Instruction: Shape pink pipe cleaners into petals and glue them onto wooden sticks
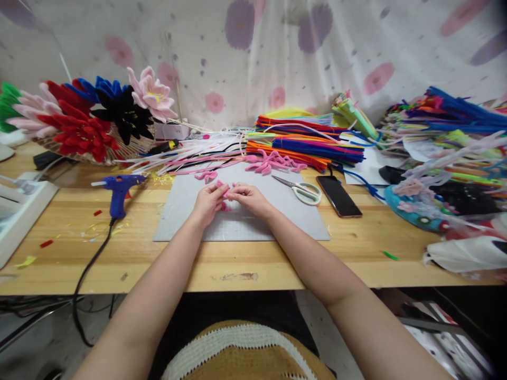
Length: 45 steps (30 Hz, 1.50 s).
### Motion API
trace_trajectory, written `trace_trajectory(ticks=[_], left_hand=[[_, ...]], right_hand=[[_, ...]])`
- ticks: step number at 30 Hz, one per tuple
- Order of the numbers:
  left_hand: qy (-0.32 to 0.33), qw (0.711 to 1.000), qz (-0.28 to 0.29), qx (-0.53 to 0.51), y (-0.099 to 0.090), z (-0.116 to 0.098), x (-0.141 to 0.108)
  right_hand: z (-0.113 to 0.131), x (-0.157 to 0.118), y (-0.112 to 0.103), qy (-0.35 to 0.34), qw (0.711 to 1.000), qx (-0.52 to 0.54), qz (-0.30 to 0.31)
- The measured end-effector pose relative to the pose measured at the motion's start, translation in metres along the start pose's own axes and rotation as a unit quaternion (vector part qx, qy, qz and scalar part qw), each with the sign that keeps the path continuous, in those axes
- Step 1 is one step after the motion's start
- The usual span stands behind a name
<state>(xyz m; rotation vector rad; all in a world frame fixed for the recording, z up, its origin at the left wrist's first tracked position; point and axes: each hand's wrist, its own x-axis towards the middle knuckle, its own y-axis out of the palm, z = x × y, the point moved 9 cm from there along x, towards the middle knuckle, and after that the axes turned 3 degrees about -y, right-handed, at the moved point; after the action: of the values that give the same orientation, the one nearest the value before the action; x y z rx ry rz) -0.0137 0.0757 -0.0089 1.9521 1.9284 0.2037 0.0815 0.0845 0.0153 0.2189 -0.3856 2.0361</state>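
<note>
Over the grey cutting mat [182, 216], my left hand [210, 201] and my right hand [250, 198] meet with their fingertips close together. Both are closed on a pink pipe cleaner piece [226, 194], bent into a small shape and partly covered by the fingers. Beyond them, bent pink pipe cleaner shapes [263, 162] lie in a pile at the mat's far edge. A smaller pink piece [206, 176] rests to the left of that pile. Scissors [304, 192] with pale handles lie on the mat, right of my right hand.
A blue glue gun [119, 192] stands at left, its cord running off the front edge. A phone [339, 196] lies right of the mat. Bundles of coloured pipe cleaners [309, 145] line the back. Fuzzy flowers [85, 132] fill the back left; plastic-wrapped supplies [467, 179] crowd the right.
</note>
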Motion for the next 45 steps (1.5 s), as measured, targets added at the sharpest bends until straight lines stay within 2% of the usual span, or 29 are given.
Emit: trace_trajectory(ticks=[4,8,12,18,24,27,33,36,39,42,45], left_hand=[[0.018,0.999,-0.036,-0.02,-0.003,-0.001,0.0],[0.023,0.998,-0.043,-0.042,-0.002,0.001,0.002],[0.001,0.996,-0.054,-0.072,-0.003,0.007,0.004],[-0.018,0.998,-0.025,-0.055,0.002,0.011,0.006],[0.006,0.994,-0.075,-0.079,-0.001,0.01,0.004],[-0.006,0.992,-0.079,-0.102,0.0,0.013,0.005],[-0.038,0.994,-0.034,-0.092,0.003,0.016,0.008],[-0.038,0.996,-0.029,-0.075,0.004,0.016,0.006],[-0.012,0.999,-0.032,-0.038,0.005,0.012,0.003],[0.031,0.999,-0.036,0.027,0.001,0.0,0.001],[0.022,0.998,-0.013,0.052,-0.002,-0.006,0.002]], right_hand=[[-0.006,0.001,0.006,0.022,0.999,0.021,0.011],[-0.013,0.003,0.007,0.039,0.999,0.012,-0.002],[-0.014,0.006,0.005,0.023,1.0,-0.014,-0.01],[-0.011,0.005,-0.003,0.0,0.999,-0.009,-0.047],[0.001,-0.001,-0.01,-0.023,0.99,-0.038,-0.136],[0.01,-0.002,-0.011,-0.044,0.985,-0.063,-0.153],[0.013,0.001,-0.006,-0.06,0.99,-0.06,-0.108],[0.012,0.002,-0.005,-0.057,0.994,-0.045,-0.087],[0.007,0.004,-0.007,-0.022,0.998,0.003,-0.061],[-0.002,0.004,-0.008,0.039,0.996,0.081,-0.002],[-0.008,-0.001,-0.012,0.081,0.988,0.122,0.039]])
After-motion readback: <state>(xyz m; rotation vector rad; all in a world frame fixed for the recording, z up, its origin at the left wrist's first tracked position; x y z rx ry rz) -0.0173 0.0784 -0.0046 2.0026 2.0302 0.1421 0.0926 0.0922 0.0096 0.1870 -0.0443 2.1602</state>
